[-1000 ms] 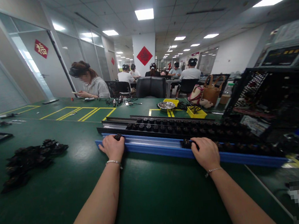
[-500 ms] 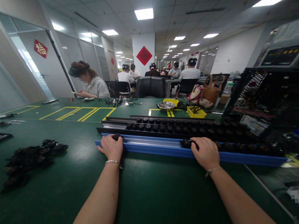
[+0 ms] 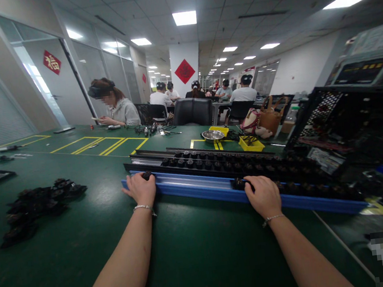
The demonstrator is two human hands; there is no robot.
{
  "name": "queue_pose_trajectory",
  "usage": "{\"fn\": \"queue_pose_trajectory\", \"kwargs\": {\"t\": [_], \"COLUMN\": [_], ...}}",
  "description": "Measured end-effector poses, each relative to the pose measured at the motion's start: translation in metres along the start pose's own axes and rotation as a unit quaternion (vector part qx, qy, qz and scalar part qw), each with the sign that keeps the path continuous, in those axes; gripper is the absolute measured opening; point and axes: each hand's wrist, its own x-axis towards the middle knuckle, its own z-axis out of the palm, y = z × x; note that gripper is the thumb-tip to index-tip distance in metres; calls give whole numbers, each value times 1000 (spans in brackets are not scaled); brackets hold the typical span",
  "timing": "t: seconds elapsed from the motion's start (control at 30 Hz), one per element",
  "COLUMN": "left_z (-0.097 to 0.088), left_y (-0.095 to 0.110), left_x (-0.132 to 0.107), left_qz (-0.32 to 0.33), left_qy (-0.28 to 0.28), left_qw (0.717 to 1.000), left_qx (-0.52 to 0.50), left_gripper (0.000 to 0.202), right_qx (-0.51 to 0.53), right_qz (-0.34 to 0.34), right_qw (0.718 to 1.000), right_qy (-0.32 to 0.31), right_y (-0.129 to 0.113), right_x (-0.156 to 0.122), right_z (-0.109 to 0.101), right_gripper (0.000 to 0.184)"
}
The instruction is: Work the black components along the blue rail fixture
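Observation:
A long blue channel rail (image 3: 197, 190) lies across the green table in front of me. My left hand (image 3: 141, 188) is closed at its left end, with a small black round part (image 3: 147, 175) between thumb and fingers. At the middle of the rail, my right hand (image 3: 264, 195) closes on another black part (image 3: 239, 183) sitting in the channel. Its fingertips are partly hidden. Right of this hand, several similar black parts (image 3: 321, 189) stand in a row in the rail. Between my hands, the bare shiny channel shows.
Behind the blue rail lie black rails (image 3: 210, 162) filled with similar parts. Loose black parts (image 3: 42, 202) are piled at left. A metal bowl (image 3: 213, 135) and yellow trays (image 3: 251, 143) stand farther back. An open computer case (image 3: 332, 132) is at right. A person (image 3: 118, 105) sits across the table.
My left hand has shifted slightly left, and the black part in it has moved along. My right hand stays in place.

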Motion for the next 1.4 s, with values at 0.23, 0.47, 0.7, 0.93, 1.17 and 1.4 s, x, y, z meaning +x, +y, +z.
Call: {"fn": "queue_pose_trajectory", "kwargs": {"t": [0.23,0.47,0.7,0.93,1.17,1.4], "left_z": [3,-1,-3,-3,-6,-5], "left_y": [-3,-2,-5,-9,-10,-12], "left_x": [3,1,4,9,11,14], "left_qz": [0,0,-1,-12,-19,-24], "left_qy": [11,15,15,23,16,17], "left_qw": [1000,1000,1000,1000,1000,1000], "left_qx": [-11,-3,5,-1,-7,-8], "left_gripper": [35,34,34,35,32,31], "right_qx": [-7,-1,4,2,-2,2], "right_qz": [1,0,2,3,2,-1], "right_qw": [1000,1000,1000,1000,1000,1000], "right_qy": [1,1,0,2,-5,0], "right_y": [-1,0,0,0,1,1], "right_x": [-1,-1,0,0,0,0], "right_z": [-1,0,-1,-1,0,-1], "right_gripper": [28,27,27,27,26,26]}}
